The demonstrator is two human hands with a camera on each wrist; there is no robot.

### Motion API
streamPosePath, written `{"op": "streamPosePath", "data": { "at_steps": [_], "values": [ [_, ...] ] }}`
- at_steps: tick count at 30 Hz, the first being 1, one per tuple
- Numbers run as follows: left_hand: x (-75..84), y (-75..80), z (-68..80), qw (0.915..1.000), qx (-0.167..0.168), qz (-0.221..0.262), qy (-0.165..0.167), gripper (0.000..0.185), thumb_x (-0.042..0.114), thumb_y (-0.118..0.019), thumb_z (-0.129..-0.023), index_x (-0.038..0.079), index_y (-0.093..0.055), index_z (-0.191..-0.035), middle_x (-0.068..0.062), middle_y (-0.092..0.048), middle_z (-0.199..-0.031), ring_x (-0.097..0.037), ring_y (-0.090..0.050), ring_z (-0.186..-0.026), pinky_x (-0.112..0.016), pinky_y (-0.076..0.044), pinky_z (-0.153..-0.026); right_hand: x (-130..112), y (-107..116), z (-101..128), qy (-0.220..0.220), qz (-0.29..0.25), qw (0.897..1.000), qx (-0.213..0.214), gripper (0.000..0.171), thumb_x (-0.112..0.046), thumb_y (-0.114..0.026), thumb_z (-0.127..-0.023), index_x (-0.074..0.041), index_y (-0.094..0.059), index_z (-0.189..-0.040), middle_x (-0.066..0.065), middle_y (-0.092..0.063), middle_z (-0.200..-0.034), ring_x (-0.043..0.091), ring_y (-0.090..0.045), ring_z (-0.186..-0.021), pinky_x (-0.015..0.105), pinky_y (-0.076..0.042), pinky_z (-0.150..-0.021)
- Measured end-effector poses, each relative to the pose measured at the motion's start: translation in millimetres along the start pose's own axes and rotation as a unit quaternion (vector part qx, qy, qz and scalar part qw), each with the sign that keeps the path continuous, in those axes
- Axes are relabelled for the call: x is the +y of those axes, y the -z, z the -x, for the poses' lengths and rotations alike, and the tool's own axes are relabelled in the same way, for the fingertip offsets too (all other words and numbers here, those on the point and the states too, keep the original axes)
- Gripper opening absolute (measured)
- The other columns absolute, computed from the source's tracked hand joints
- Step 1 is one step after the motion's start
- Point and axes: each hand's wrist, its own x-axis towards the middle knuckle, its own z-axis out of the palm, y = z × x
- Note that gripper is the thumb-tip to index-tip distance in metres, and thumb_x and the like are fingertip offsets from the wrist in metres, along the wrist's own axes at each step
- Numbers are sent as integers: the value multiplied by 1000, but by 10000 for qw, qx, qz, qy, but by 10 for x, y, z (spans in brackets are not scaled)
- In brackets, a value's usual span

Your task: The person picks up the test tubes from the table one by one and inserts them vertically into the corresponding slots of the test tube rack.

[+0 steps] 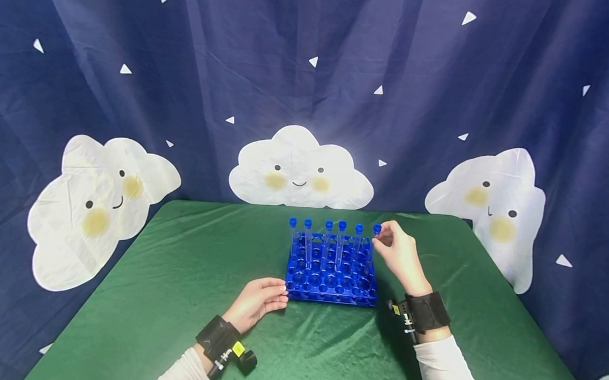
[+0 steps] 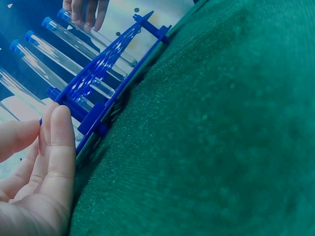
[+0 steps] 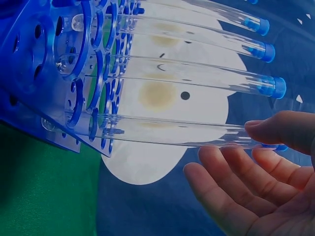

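Observation:
A blue plastic test tube rack [image 1: 330, 297] stands on the table, with several clear, blue-capped test tubes upright in a row in it. My left hand [image 1: 259, 302] is at the rack's near left corner, thumb and fingers pinching its edge in the left wrist view. At the right end of the row, my right hand [image 1: 400, 253] holds the last test tube [image 3: 172, 132] just below its cap, between thumb and fingers. That tube's rounded bottom sits inside the rack in the right wrist view. Beside it stands another capped tube [image 3: 197, 77].
Green cloth [image 1: 220, 248] covers the table and shows folds in front of the rack. Behind the table hangs a dark blue curtain [image 1: 269, 52] with white clouds and small triangles. Each wrist wears a black strap [image 1: 427, 311] with a small device.

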Motion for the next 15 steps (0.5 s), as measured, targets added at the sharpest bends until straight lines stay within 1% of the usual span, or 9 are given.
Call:
{"op": "streamPosePath", "data": {
  "at_steps": [8, 15],
  "values": [
    [14, -13, 12, 10000, -31, 3, -8, 41, 8, -66, -91, -12, -50, -124, -6, -69, -92, -13, -68, -80, -28, -62, -80, 3, 5, -2, -23, -24, 9999, -95, 22, -4, -70, -86, -4, -54, -101, 16, -72, -94, 29, -69, -87, 44, -57, -77],
    [16, -13, 27, 10000, -55, 39, -11, 41, 7, -65, -91, -11, -50, -124, -6, -69, -92, -13, -68, -80, -28, -62, -79, 4, 93, -6, -56, -19, 9995, -303, 24, -6, -70, -87, -3, -56, -107, 18, -70, -99, 32, -68, -92, 48, -57, -80]
  ]
}}
